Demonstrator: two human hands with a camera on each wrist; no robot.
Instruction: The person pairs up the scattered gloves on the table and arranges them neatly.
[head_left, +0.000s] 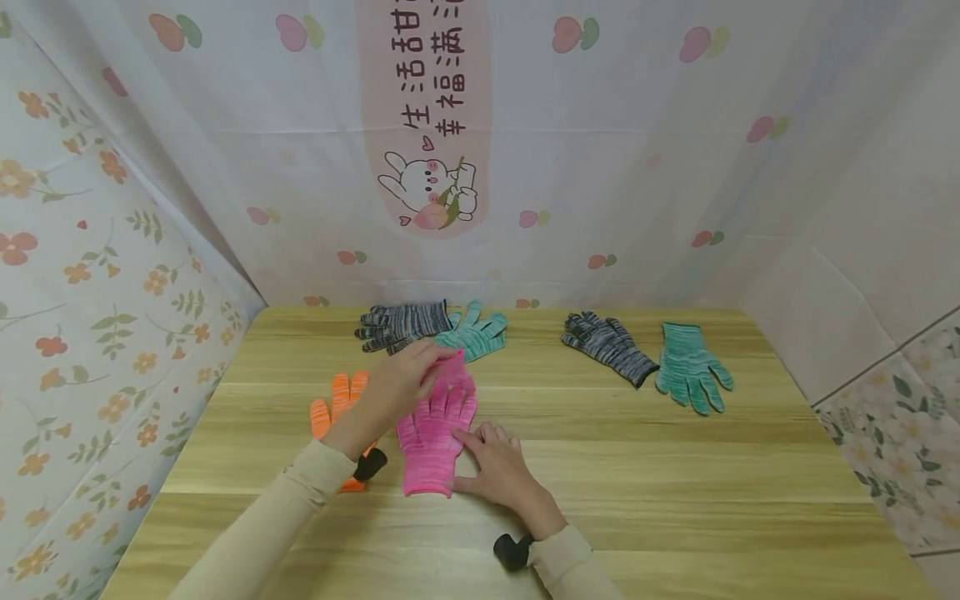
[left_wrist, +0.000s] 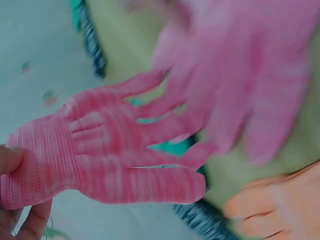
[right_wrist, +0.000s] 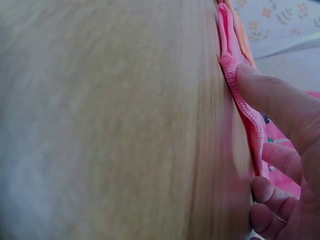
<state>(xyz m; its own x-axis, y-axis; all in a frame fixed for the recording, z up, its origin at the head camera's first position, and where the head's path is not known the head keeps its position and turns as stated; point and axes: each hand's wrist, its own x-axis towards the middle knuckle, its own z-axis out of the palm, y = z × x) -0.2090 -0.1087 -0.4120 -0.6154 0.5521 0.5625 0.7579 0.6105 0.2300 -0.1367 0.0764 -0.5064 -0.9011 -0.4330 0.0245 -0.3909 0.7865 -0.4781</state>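
My left hand (head_left: 401, 379) pinches a pink knit glove (left_wrist: 110, 160) by its cuff, thumb on one side and fingers on the other. This glove hangs with its fingers over those of a second pink glove (head_left: 431, 450), which lies flat on the table, cuff toward me. My right hand (head_left: 501, 468) rests at the lying glove's right edge, thumb by the cuff and index finger higher up, spread apart. In the right wrist view the thumb (right_wrist: 265, 90) presses the glove's edge. An orange glove (head_left: 341, 398) lies to the left, partly covered by my left forearm.
On the wooden table (head_left: 637, 500), a black-grey glove (head_left: 408, 321) and a green glove (head_left: 476, 333) lie overlapping at the back. Another black-grey glove (head_left: 609, 346) and a green glove (head_left: 692, 367) lie back right. A printed curtain (head_left: 637, 167) hangs behind the table.
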